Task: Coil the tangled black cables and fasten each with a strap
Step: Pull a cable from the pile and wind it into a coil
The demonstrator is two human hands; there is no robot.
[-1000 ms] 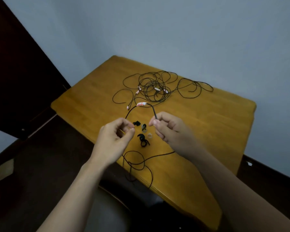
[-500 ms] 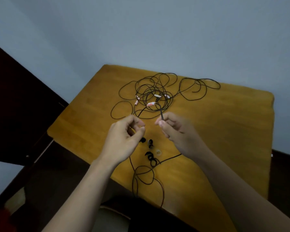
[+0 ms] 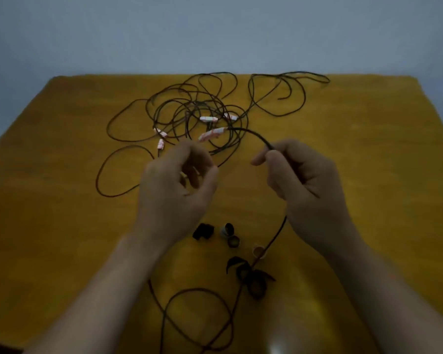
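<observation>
**Figure.** The right hand (image 3: 304,185), over the middle of the table (image 3: 62,226), grasps a black cable (image 3: 248,132). The cable arcs to a white-and-pink tag (image 3: 212,133). It also leaves the fist below and runs to a loop at the table's near edge, cut off by the frame. The left hand (image 3: 174,185) is curled and blurred; whether it pinches the cable cannot be told. The tangle (image 3: 189,108) lies toward the table's far edge. Small black straps (image 3: 203,231) lie nearer the near edge, their shapes indistinct.

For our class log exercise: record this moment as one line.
right hand: grips black cable | left hand: curled, hold unclear | tangle: on table | straps: loose, unused
</observation>
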